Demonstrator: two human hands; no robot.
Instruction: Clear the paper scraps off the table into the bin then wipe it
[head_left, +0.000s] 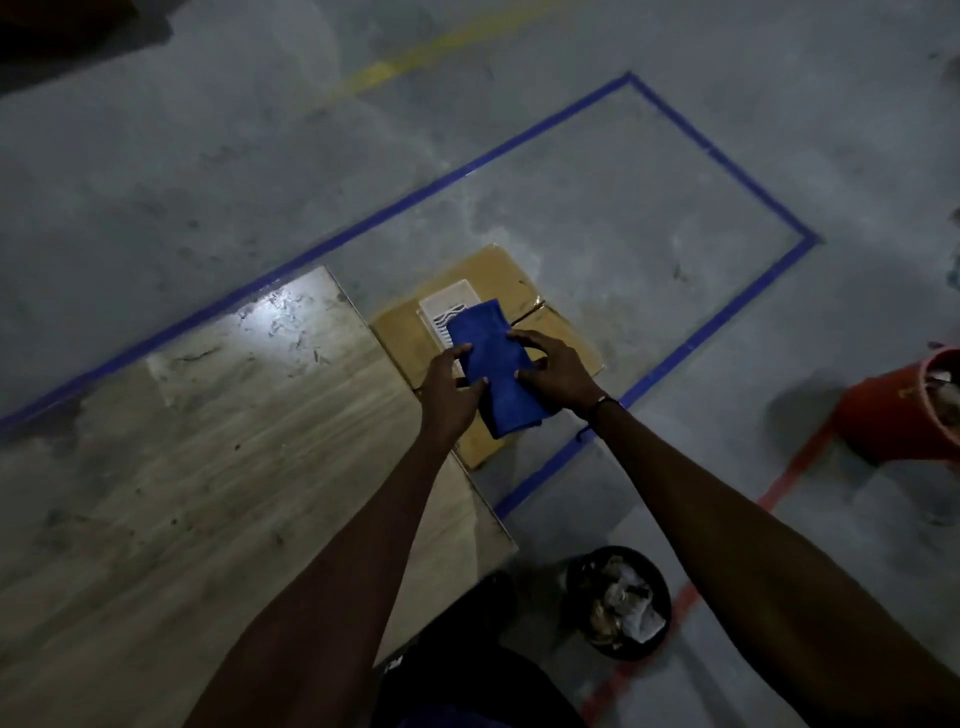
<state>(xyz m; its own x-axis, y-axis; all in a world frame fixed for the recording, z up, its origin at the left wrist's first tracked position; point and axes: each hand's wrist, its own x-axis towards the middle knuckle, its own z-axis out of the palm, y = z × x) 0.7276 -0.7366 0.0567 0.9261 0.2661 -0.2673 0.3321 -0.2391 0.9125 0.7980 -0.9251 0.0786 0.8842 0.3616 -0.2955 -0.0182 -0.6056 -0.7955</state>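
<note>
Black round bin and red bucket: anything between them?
Head view: only bare grey floor with a red tape line between the black round bin and the red bucket.

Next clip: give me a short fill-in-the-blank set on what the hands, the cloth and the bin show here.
1. Both hands, left hand and right hand, hold a ____ cloth.
2. The cloth is held over a cardboard ____ beside the table.
3. The black bin on the floor contains crumpled ____.

Missing words: blue; box; paper
</note>
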